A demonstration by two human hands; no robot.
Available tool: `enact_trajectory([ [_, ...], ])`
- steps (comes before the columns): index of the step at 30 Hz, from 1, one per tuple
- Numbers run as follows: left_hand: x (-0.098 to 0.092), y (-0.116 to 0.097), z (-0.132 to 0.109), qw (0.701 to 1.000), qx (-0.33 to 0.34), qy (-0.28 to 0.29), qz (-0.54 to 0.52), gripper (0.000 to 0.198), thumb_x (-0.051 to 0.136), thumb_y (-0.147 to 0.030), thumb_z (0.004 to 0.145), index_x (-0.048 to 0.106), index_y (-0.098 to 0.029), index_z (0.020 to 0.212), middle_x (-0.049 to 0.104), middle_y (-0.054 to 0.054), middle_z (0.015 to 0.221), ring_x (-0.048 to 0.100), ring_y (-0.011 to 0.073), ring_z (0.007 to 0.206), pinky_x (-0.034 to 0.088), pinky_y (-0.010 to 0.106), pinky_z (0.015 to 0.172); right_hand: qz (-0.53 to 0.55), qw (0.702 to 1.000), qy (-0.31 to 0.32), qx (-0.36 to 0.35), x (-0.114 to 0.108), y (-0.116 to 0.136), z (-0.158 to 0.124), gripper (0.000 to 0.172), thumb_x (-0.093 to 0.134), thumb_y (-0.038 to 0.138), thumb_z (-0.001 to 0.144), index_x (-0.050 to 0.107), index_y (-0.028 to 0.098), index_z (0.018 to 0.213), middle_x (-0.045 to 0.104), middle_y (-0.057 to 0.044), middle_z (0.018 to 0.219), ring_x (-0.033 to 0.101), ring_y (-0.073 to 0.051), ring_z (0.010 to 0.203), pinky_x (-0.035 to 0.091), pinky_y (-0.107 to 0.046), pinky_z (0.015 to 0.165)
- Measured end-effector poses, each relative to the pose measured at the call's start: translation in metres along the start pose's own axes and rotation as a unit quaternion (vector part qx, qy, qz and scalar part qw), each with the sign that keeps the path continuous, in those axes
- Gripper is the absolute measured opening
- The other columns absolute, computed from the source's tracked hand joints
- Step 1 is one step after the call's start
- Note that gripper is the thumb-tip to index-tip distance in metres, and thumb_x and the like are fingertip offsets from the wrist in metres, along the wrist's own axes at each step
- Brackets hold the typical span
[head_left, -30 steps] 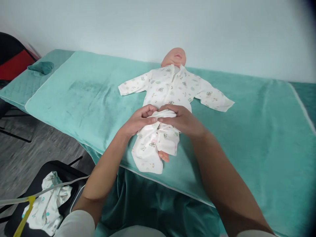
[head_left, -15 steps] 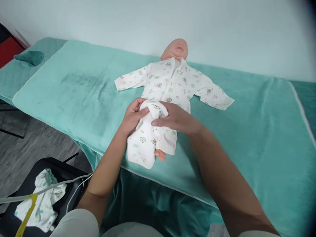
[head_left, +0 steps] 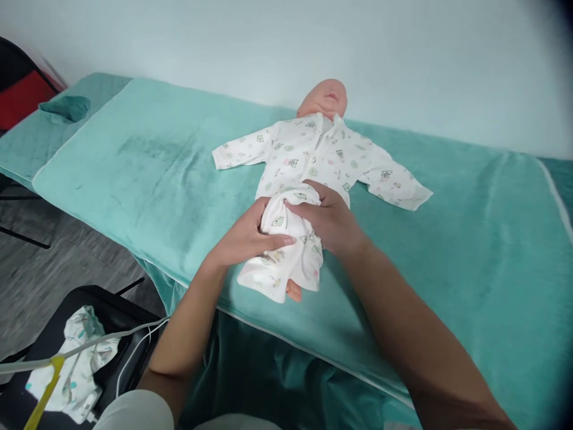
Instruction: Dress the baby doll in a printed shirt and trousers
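A baby doll [head_left: 322,98] lies on its back, its head toward the wall, in a white printed baby shirt [head_left: 308,152] with the sleeves spread wide. White printed baby pants [head_left: 264,279] are bunched over its legs, and a bare foot [head_left: 293,291] shows at one hem. My left hand [head_left: 246,236] is closed on the left side of the pants, its thumb lying across the front. On the other side, my right hand [head_left: 333,218] grips the gathered upper part with the thumb on top. Both hands' fingertips are partly hidden by the cloth.
The doll lies on a green-covered massage bed [head_left: 170,179] against a pale wall [head_left: 215,48]. At lower left a black chair [head_left: 129,310] holds a white printed garment [head_left: 76,370]. A grey cable [head_left: 102,340] with a yellow strap [head_left: 49,391] crosses in front of it.
My left hand has moved down the pants, its thumb now pressing across their front. My right hand has shifted up to the gathered top. The loose pant leg looks shorter and more bunched.
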State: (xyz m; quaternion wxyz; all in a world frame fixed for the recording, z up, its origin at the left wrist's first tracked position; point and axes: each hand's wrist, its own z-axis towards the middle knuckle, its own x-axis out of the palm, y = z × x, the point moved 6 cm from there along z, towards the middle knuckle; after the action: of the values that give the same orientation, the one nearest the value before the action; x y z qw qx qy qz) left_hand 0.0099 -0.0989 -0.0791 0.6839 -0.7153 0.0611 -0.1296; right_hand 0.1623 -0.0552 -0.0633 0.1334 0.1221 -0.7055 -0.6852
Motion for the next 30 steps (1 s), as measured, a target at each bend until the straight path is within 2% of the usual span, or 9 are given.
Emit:
enact_trajectory([
  [4,-0.002,0.002,0.006,0.993,-0.023,-0.040,-0.110,0.047,0.092,-0.044,0.073,0.070,-0.020,0.107,0.071,0.001,0.092,0.063,0.0162,0.078,0.049,0.027,0.072,0.036,0.999,0.025,0.018,0.001,-0.002,0.000,0.046,0.089,0.051,0.076,0.071,0.018,0.102,0.068,-0.003,0.093,0.062,-0.017,0.082,0.050,-0.026,0.070],
  [8,0.001,0.001,0.013,0.984,-0.024,-0.068,-0.164,0.041,0.091,-0.040,0.072,0.068,-0.020,0.099,0.072,0.000,0.088,0.067,0.0170,0.076,0.051,0.028,0.070,0.059,0.989,0.134,0.021,0.000,-0.001,-0.001,0.063,0.096,0.046,0.068,0.072,0.016,0.118,0.072,-0.005,0.099,0.067,-0.020,0.087,0.054,-0.029,0.073],
  [10,0.001,-0.003,0.015,0.983,-0.022,-0.069,-0.170,0.040,0.091,-0.039,0.071,0.067,-0.020,0.097,0.072,0.001,0.089,0.069,0.0175,0.078,0.051,0.028,0.070,0.020,0.981,0.194,0.019,-0.001,0.003,-0.004,0.062,0.096,0.043,0.069,0.072,0.015,0.119,0.073,-0.005,0.102,0.069,-0.021,0.093,0.055,-0.030,0.079],
  [13,-0.001,-0.009,0.014,0.983,-0.025,-0.067,-0.168,0.034,0.089,-0.033,0.069,0.065,-0.018,0.089,0.068,-0.001,0.079,0.066,0.0151,0.070,0.049,0.026,0.064,-0.051,0.970,0.237,0.021,-0.002,0.007,-0.008,0.051,0.094,0.039,0.072,0.075,0.015,0.112,0.074,-0.005,0.108,0.069,-0.022,0.098,0.055,-0.030,0.084],
  [17,0.000,-0.013,0.010,0.986,-0.044,-0.012,-0.159,0.032,0.086,-0.032,0.068,0.070,-0.017,0.092,0.073,0.003,0.082,0.071,0.0200,0.075,0.052,0.028,0.065,-0.006,0.976,0.214,0.033,-0.002,-0.001,-0.007,0.044,0.092,0.040,0.073,0.077,0.013,0.104,0.075,-0.006,0.098,0.070,-0.021,0.090,0.055,-0.030,0.080],
  [20,0.003,-0.014,0.009,0.987,-0.047,0.017,-0.154,0.042,0.089,-0.036,0.067,0.072,-0.016,0.101,0.078,0.007,0.094,0.075,0.0258,0.085,0.055,0.031,0.072,0.087,0.983,0.154,0.042,-0.004,-0.010,-0.002,0.054,0.095,0.039,0.067,0.076,0.013,0.110,0.075,-0.006,0.095,0.069,-0.020,0.083,0.055,-0.029,0.073],
  [23,0.005,-0.012,0.012,0.984,-0.045,0.016,-0.170,0.046,0.088,-0.036,0.068,0.072,-0.016,0.106,0.078,0.009,0.098,0.076,0.0280,0.091,0.057,0.034,0.078,0.140,0.981,0.130,0.047,-0.004,-0.012,0.000,0.065,0.098,0.037,0.062,0.074,0.015,0.118,0.075,-0.006,0.098,0.069,-0.019,0.083,0.056,-0.027,0.072],
  [25,0.005,-0.011,0.015,0.982,-0.040,0.006,-0.185,0.045,0.087,-0.036,0.069,0.071,-0.017,0.107,0.078,0.008,0.097,0.076,0.0276,0.092,0.058,0.035,0.080,0.137,0.980,0.139,0.047,-0.004,-0.008,-0.001,0.068,0.099,0.037,0.061,0.074,0.014,0.120,0.075,-0.007,0.100,0.069,-0.019,0.084,0.057,-0.027,0.072],
  [30,0.000,-0.011,0.017,0.983,-0.030,-0.018,-0.183,0.040,0.090,-0.037,0.069,0.069,-0.019,0.099,0.072,0.002,0.088,0.070,0.0179,0.078,0.053,0.028,0.071,0.037,0.968,0.245,0.048,0.003,-0.001,-0.010,0.055,0.098,0.037,0.066,0.077,0.014,0.111,0.076,-0.007,0.103,0.070,-0.020,0.090,0.057,-0.028,0.077],
])
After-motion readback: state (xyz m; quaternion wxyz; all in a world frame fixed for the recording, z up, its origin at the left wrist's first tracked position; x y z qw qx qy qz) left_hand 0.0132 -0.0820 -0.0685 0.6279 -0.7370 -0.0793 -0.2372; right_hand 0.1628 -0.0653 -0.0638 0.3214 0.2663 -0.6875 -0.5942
